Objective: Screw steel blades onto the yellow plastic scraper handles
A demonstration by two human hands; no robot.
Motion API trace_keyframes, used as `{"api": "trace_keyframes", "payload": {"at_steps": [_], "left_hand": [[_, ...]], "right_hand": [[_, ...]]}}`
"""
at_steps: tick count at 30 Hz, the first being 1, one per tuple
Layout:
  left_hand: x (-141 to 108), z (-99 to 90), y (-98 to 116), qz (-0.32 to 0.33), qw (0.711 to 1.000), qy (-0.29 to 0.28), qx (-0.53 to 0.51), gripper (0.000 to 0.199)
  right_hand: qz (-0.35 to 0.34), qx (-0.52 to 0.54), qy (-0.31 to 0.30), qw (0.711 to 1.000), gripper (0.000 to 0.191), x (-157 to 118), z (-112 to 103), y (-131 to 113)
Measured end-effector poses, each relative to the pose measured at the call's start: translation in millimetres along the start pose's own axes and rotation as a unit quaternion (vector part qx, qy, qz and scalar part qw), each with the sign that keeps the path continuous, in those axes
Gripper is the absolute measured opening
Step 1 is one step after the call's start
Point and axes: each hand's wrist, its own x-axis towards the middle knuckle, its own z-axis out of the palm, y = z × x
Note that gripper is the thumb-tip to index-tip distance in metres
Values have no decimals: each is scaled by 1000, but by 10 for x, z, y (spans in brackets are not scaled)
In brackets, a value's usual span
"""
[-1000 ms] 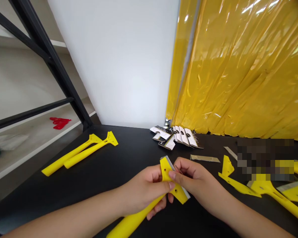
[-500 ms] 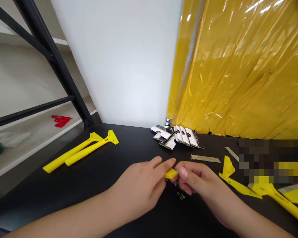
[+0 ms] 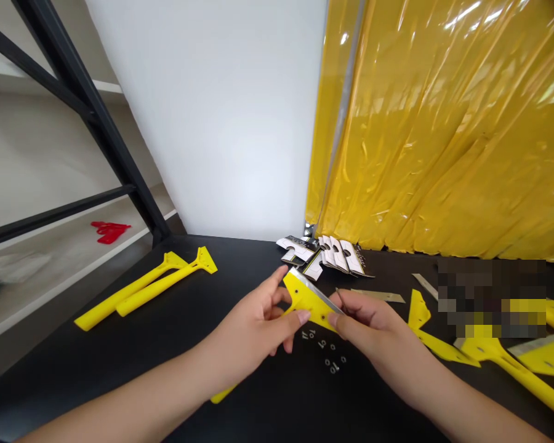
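Observation:
A yellow scraper (image 3: pixel 310 303) with a metal blade along its upper edge is held between both hands. My left hand (image 3: pixel 263 320) wraps round its neck, thumb on the yellow head; the handle's end emerges below the wrist. My right hand (image 3: pixel 362 317) pinches the head's right corner, and a thin dark piece shows by its fingers. Small screws and nuts (image 3: pixel 327 362) lie on the black table (image 3: pixel 166 375) below the scraper. Two yellow scrapers (image 3: pixel 161 283) rest on the left.
White and black cards (image 3: pixel 337 253) are piled at the back. Metal blades (image 3: pixel 378 296) and yellow parts (image 3: pixel 447 347) lie at the right, partly under a pixelated patch. A shelf at the left holds a red item (image 3: pixel 109 232). Yellow plastic sheeting (image 3: pixel 434 135) hangs behind.
The scraper has turned, so its flat head and blade edge now show. My left thumb now presses on the head. The camera view has shifted slightly.

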Motion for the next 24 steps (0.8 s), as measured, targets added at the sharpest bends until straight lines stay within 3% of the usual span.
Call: {"api": "trace_keyframes", "payload": {"at_steps": [2,4,8,13,15,18,21,24], "left_hand": [[20,13,31,-23,995,-53,-76,44],[22,28,52,-41,991,-68,-111,33],[15,33,63,-52,987,-46,-142,30],[42,-18,69,-45,986,21,-160,26],[59,-37,60,-41,985,33,-167,28],[78,-51,39,-39,981,33,-189,29],[81,-50,27,-54,975,33,-213,30],[77,-50,21,-70,972,30,-222,32]], "right_hand": [[-16,-17,-15,1000,29,-4,-14,-6],[-29,-29,-29,999,29,-9,-15,-14],[-30,-35,-36,998,32,11,-24,-2],[-7,-73,78,994,47,140,-202,134],[-17,-132,83,988,43,171,-303,179],[-67,-275,19,959,26,146,-400,167],[-118,-372,-75,918,30,75,-407,88],[-132,-419,-116,891,30,26,-378,28]]}}
